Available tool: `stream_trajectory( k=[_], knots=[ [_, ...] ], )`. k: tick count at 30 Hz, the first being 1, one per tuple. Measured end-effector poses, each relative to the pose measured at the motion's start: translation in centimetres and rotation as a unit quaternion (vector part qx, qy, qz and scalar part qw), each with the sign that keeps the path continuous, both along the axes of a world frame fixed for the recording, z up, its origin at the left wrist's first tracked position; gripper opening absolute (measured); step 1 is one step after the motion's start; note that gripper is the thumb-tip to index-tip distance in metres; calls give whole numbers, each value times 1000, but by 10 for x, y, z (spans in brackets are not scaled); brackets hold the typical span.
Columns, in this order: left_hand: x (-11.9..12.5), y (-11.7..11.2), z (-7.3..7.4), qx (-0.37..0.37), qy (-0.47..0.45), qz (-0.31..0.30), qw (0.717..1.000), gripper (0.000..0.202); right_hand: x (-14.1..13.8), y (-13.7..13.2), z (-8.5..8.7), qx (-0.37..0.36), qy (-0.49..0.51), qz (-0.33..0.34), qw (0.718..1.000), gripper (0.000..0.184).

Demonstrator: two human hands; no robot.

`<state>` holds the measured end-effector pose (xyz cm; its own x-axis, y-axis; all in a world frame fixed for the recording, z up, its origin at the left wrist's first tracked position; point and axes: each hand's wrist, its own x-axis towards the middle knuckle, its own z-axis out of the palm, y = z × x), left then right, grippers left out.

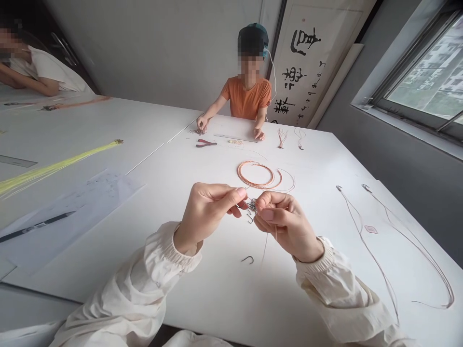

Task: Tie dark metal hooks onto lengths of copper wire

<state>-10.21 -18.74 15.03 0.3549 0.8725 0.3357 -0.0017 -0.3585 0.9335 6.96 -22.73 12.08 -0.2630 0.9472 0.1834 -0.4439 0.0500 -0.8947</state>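
My left hand [213, 209] is closed in a pinch on a thin, wire-like piece [246, 189], too fine to name surely. Close beside it, my right hand [284, 221] is closed with thumb against fingers. A thin fishing line [276, 232] hangs from the right fingers. Between the two hands shows a small cluster of metal fish hooks [251, 206], partly hidden by the fingers. A single fish hook [248, 260] lies on the white table [224, 294] below the hands.
Beyond my hands lies a coil of orange line [256, 174]. Two hooked line bundles [361, 226] [415, 241] lie at right. At left are a paper sheet [72, 226], a pen [39, 225] and yellow lines [65, 164]. A co-worker [249, 96] sits opposite near pliers [206, 143].
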Motion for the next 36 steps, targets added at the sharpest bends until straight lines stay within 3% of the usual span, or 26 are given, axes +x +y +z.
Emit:
stream_trajectory(
  k=[3,9,14,22,26,31,36],
  knots=[
    [-1,-1,1,-5,1,-7,1000,27,-1,5,-9,4,61,68,996,11],
    [-3,-5,2,6,-18,4,1000,27,1,8,-14,-14,-6,63,998,21],
    [0,-6,0,-14,-18,-11,1000,29,-1,3,-7,45,-112,-114,986,33],
    [3,-2,-4,-37,-43,-16,998,24,-9,0,-6,49,-166,-243,954,29],
    [3,-3,-4,0,-32,3,999,27,-9,-1,-6,78,-263,-216,937,22],
    [0,-4,-5,48,-14,43,998,27,-7,-4,-2,57,-296,-165,939,34],
    [-3,-2,-1,-1,-33,19,999,27,0,-1,-5,72,-278,-100,953,35]
  ],
)
